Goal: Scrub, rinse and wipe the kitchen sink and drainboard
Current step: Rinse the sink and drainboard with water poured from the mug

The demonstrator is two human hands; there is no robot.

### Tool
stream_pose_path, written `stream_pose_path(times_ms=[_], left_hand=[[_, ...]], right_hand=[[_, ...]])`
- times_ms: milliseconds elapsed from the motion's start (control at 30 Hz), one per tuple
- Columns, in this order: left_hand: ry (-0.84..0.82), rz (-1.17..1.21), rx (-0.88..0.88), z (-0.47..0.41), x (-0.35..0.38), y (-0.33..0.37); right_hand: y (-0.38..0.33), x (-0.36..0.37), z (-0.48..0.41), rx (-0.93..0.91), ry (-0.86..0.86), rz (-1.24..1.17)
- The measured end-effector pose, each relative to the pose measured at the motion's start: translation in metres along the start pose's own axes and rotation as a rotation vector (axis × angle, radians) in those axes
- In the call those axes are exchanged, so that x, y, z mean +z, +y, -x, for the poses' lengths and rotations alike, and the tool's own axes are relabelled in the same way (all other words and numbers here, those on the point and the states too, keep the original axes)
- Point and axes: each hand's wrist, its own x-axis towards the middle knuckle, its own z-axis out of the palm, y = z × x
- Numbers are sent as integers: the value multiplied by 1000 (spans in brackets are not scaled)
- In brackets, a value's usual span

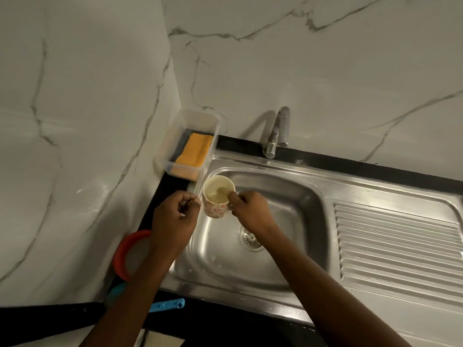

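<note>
Steel sink (288, 196) is lying directly beneath the grip, with its drain (250, 237) sitting under the right wrist. Ribbed drainboard (395, 246) is stretching away to the right. Right hand (250, 209) is pinching a patterned cup (216, 204) at its right side and holding it upright over the basin's rear left corner. Left hand (175, 216) is curling just left of the cup; cannot tell whether it is holding anything. Tap (278, 131) is standing behind the grip, and a clear tub (170, 151) is holding an orange cloth (194, 151) behind and to the left.
</note>
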Motion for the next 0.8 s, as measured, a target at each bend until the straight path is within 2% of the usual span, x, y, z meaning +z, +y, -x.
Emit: stream_pose_path(times_ms=[133, 267, 400, 567, 700, 800], left_hand=[[-101, 45, 77, -18, 41, 23], [-223, -65, 303, -53, 94, 41], [-411, -309, 537, -95, 143, 49], [-616, -792, 742, -139, 178, 60], [-670, -1027, 802, -160, 187, 64], [-601, -1073, 800, -162, 187, 55]], right_hand=[[33, -52, 7, 31, 118, -6], [62, -89, 10, 112, 214, -19], [79, -103, 8, 163, 279, -17], [87, -105, 3, 177, 285, -7], [83, -104, -2, 169, 279, -3], [78, -106, -7, 162, 278, -6]])
